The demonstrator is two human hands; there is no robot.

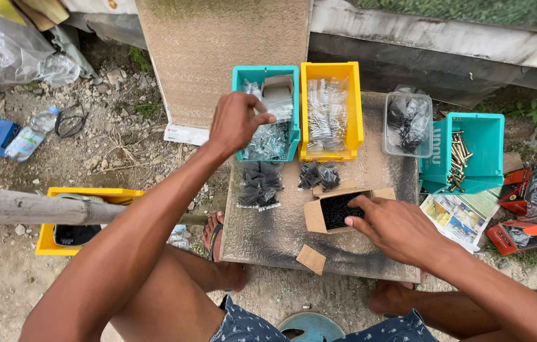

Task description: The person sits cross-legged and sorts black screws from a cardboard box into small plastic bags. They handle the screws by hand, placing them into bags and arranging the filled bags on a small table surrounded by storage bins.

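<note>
Fingers of the right hand (390,227) are dipping loosely, gripping nothing, into the open cardboard box (339,210) of black screws near the board's (268,244) front edge, while the left hand (235,121) is pinching a small piece over the teal bin (267,113) at the back edge.

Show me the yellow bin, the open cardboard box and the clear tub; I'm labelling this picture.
Yellow bin (355,101), head view, right wall.
Cardboard box (314,216), head view, left flap.
Clear tub (408,95), head view, top rim.
</note>
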